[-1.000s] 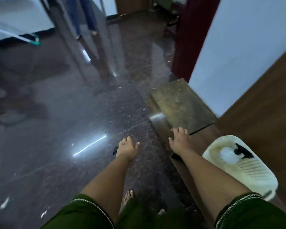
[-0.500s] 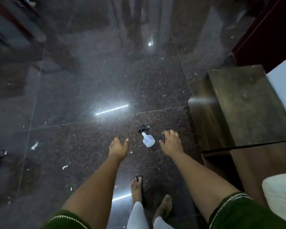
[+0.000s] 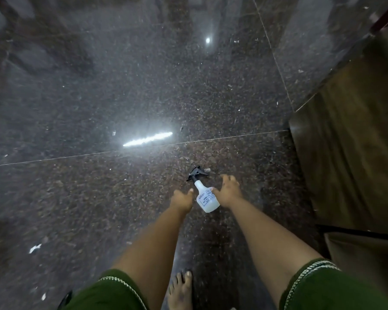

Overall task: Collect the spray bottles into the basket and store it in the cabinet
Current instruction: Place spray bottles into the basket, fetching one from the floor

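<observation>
A white spray bottle (image 3: 206, 198) with a black trigger head lies on its side on the dark polished floor, head pointing away from me. My right hand (image 3: 227, 190) hovers just right of the bottle with fingers spread, its thumb at the bottle's shoulder. My left hand (image 3: 182, 199) is just left of the bottle, fingers loosely curled, holding nothing. Both arms reach down in green sleeves. The basket is out of view.
A low brown wooden cabinet (image 3: 354, 142) stands at the right edge, its top facing up. My bare foot (image 3: 180, 289) is on the floor below the hands. Small white scraps (image 3: 34, 248) lie on the floor at the left.
The view has swung down from the room and basket to the floor. Both hands have closed in on the spray bottle, which now lies between them.
</observation>
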The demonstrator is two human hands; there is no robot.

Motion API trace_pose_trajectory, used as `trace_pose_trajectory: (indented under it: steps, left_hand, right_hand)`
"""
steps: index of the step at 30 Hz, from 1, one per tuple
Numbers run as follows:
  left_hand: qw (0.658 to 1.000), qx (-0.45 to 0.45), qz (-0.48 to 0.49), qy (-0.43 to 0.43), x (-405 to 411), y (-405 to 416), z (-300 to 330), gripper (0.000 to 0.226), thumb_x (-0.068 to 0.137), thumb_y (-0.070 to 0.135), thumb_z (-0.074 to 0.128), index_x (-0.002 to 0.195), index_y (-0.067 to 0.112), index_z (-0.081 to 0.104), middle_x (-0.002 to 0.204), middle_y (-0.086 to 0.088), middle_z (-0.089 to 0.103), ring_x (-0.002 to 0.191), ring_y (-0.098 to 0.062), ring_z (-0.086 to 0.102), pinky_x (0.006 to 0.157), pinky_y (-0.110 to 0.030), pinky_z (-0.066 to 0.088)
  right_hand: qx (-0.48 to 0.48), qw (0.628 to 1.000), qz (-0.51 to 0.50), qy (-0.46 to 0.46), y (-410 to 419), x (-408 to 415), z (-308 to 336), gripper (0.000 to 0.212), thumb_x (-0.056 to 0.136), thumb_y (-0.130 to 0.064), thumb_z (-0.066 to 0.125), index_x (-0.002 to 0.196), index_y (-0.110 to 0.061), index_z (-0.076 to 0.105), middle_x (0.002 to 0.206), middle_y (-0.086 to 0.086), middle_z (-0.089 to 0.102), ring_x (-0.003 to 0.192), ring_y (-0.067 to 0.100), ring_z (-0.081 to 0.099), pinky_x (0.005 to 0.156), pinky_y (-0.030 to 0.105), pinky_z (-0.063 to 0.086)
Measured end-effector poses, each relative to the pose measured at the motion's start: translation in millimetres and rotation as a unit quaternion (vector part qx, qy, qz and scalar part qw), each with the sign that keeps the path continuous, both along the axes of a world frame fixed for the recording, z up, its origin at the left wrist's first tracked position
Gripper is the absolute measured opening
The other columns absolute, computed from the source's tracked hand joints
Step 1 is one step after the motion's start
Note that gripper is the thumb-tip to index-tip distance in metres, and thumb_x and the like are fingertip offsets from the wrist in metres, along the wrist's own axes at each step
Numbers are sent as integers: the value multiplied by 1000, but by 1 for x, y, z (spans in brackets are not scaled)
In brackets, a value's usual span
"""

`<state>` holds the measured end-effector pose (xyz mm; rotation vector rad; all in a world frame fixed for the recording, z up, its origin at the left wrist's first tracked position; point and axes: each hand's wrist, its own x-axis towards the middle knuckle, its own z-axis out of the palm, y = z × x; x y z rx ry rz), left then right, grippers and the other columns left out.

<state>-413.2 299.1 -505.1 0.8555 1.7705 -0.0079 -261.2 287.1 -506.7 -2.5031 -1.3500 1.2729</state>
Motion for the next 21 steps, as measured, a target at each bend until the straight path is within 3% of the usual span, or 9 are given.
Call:
trace_pose_trajectory:
  steps: [2, 4, 7, 8, 9, 12, 14, 17, 21]
  left_hand:
    - [997, -36, 52, -39, 2, -1, -36, 71, 97, 37, 49, 148, -2, 20, 148, -22, 38, 130, -38, 46, 107, -48, 41]
    - [990, -68, 78, -94, 6, 1, -63, 59, 99, 28, 49, 143, -5, 31, 143, -21, 44, 119, -35, 53, 100, -45, 46]
    - [982, -111, 64, -138, 15, 8, -79, 46, 100, 26, 47, 128, -11, 49, 122, -24, 58, 80, -28, 58, 70, -40, 50]
    - [981, -116, 58, -141, 17, 12, -83, 47, 101, 27, 46, 126, -12, 51, 112, -22, 60, 77, -28, 58, 65, -38, 49]
    - [980, -125, 55, -143, 19, 15, -89, 48, 101, 29, 44, 124, -13, 51, 112, -23, 61, 85, -33, 61, 69, -41, 50]
    - [973, -153, 55, -164, 28, 18, -115, 54, 101, 34, 43, 133, -9, 49, 135, -27, 53, 122, -42, 54, 100, -50, 47]
    - [970, -155, 74, -171, 31, 14, -159, 61, 96, 38, 51, 136, -7, 45, 135, -27, 53, 120, -42, 55, 100, -50, 48]
    - [974, -101, 106, -171, 38, 16, -194, 73, 83, 38, 68, 136, -4, 40, 125, -27, 57, 105, -41, 64, 88, -55, 55]
    - [982, -16, 80, -171, 55, 42, -110, 71, 74, 37, 77, 123, 2, 39, 120, -23, 58, 103, -38, 65, 85, -54, 57]
  right_hand:
    - [-27, 999, -15, 13, 6, 0, -35, 66, 91, -36, 58, 146, -15, 28, 150, 12, 29, 137, 31, 32, 111, 43, 36]
    - [-61, 997, -33, 33, 7, -1, -63, 65, 94, -35, 53, 148, -14, 24, 153, 13, 25, 138, 33, 32, 110, 43, 36]
    - [-95, 992, -66, 56, 11, -1, -91, 63, 97, -35, 46, 150, -15, 18, 155, 14, 24, 138, 34, 34, 109, 42, 36]
    - [-103, 990, -68, 61, 14, 0, -98, 62, 97, -35, 44, 150, -16, 18, 154, 15, 27, 137, 35, 37, 109, 41, 37]
    - [-113, 989, -69, 68, 16, 1, -104, 60, 98, -35, 42, 150, -17, 19, 153, 16, 32, 135, 34, 40, 108, 41, 38]
    - [-127, 985, -57, 100, 18, 0, -114, 53, 98, -34, 40, 148, -20, 28, 150, 14, 38, 131, 32, 45, 107, 38, 40]
    - [-113, 984, -68, 118, 18, -2, -116, 50, 96, -32, 47, 143, -21, 37, 149, 11, 40, 129, 31, 46, 108, 37, 41]
    - [-54, 985, -115, 119, 20, 0, -104, 46, 94, -21, 53, 139, -23, 44, 145, 10, 40, 128, 29, 46, 107, 34, 39]
    - [23, 979, -152, 132, 30, 14, -56, 46, 92, -12, 56, 137, -18, 45, 140, 13, 43, 123, 29, 50, 102, 31, 42]
